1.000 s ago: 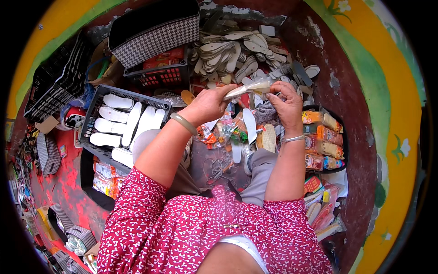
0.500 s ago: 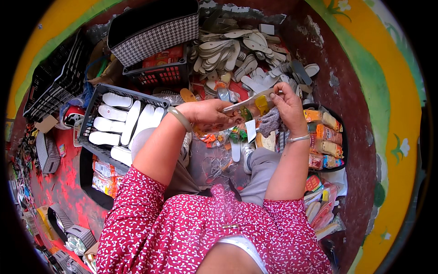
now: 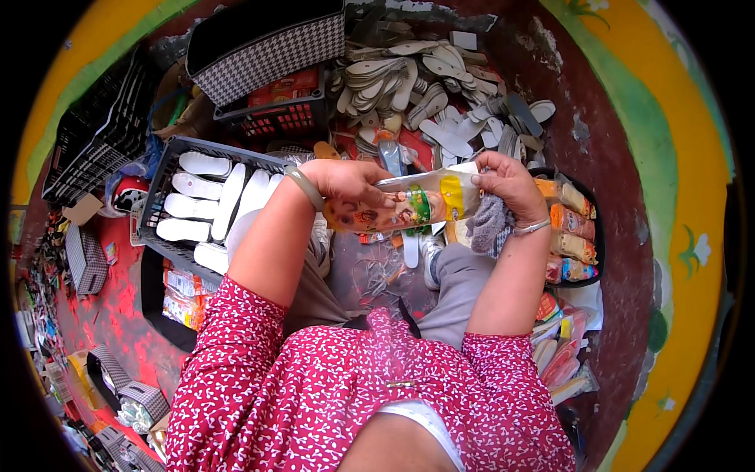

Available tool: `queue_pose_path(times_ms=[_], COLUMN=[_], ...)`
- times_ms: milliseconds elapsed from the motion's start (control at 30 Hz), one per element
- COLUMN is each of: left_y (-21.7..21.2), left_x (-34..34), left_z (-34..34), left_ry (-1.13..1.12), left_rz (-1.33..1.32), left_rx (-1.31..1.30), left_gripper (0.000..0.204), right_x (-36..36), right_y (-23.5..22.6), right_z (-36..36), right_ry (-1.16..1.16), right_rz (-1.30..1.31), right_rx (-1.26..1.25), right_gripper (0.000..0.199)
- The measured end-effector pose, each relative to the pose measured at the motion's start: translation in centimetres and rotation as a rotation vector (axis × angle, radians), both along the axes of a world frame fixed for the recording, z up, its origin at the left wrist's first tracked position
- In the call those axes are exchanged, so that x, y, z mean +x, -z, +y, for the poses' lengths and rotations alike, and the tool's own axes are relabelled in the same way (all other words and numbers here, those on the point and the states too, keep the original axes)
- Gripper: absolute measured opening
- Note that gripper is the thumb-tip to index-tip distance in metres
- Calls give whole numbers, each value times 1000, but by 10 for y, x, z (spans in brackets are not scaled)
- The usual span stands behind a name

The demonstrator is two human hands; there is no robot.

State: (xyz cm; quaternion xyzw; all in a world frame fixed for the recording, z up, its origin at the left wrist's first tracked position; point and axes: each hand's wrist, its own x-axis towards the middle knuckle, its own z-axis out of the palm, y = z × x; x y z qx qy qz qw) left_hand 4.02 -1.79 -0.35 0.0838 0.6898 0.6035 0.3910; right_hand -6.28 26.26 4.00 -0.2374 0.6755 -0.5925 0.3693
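A clear plastic packaging bag (image 3: pixel 415 206), printed with yellow, green and small coloured figures, stretches between my two hands above my knees. My left hand (image 3: pixel 351 182) is closed on its left end, with fingers partly over the print. The bag's upper right corner is pinched by my right hand (image 3: pixel 510 186), where a pale edge shows between thumb and fingers. Whether anything lies inside the bag I cannot tell. A grey fuzzy cloth (image 3: pixel 489 226) hangs just under my right hand; whether the hand holds it is unclear.
At left, a dark plastic crate (image 3: pixel 157 206) holds white insoles (image 3: pixel 230 203). A large heap of insoles (image 3: pixel 385 75) lies at the back. To the right stands a black-rimmed basket (image 3: pixel 599 236) of packaged goods. A houndstooth-patterned bin (image 3: pixel 271 63) rests on another crate (image 3: pixel 275 118).
The bag has turned from a tilt to nearly level, with more of its printed face showing. My right hand has moved right and slightly down, still pinching the corner.
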Motion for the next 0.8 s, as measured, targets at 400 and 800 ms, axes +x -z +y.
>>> queue_pose_path(times_ms=[400, 800], left_y=[-1, -1], left_x=[4, 0], left_z=[16, 5], left_ry=[110, -86], left_rz=[-90, -46], left_rx=[72, -80], left_gripper=[21, 21], right_x=[7, -12], right_y=[7, 8], right_z=[0, 19], right_ry=[202, 699], right_rz=[76, 1080], right_rx=[-227, 137], right_gripper=[15, 15])
